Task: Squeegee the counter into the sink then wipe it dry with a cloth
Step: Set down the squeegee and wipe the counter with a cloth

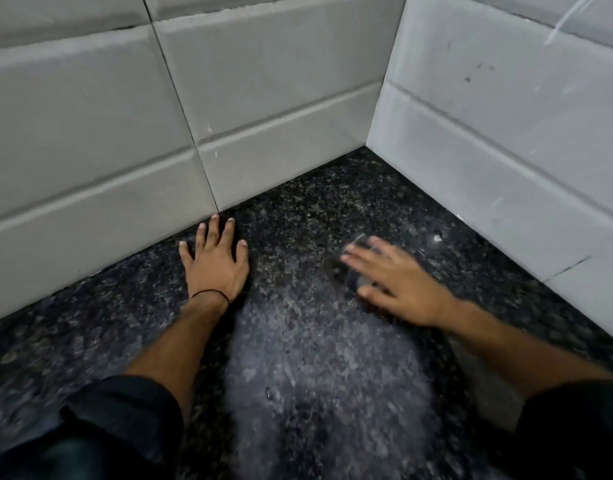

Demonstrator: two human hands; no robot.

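The dark speckled granite counter (298, 216) fills a corner between tiled walls. My left hand (215, 261) lies flat on it with fingers spread, fingertips close to the back wall, holding nothing. My right hand (398, 285) is blurred by motion to the right. Its fingers reach over and its thumb hooks under a small dark object (350, 271) pressed on the counter. The blur hides whether that object is a squeegee or a cloth. A pale wet sheen (315, 375) runs from between my hands toward me. No sink is in view.
Pale grey tiles form the back wall (256, 91) and the right wall (505, 116), meeting at a corner (367, 147). Small water drops (436, 237) sit near the right wall. Dark sleeves cover both forearms at the bottom of the view.
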